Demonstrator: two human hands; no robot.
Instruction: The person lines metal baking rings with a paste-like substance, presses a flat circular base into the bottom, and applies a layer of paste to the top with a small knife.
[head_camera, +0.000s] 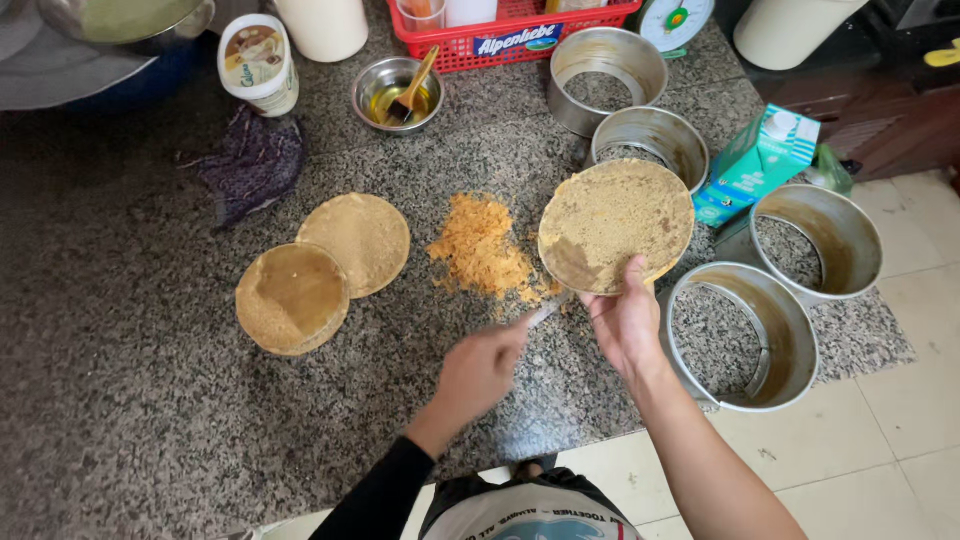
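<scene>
Crumb-coated disc (615, 222) | frame centre-right, right hand (625, 320) grip pinching lower edge | left hand (478, 368) grip closed on knife (541, 316) | likely stiff, light; hold by rim

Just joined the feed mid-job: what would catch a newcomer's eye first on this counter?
The round crumb-coated metal disc held up by the right hand, centre-right, with the left hand working a thin tool below it. Beside it, an orange-brown crumb pile lies on the speckled granite counter, and four bottomless round metal cake rings crowd the right edge.
</scene>
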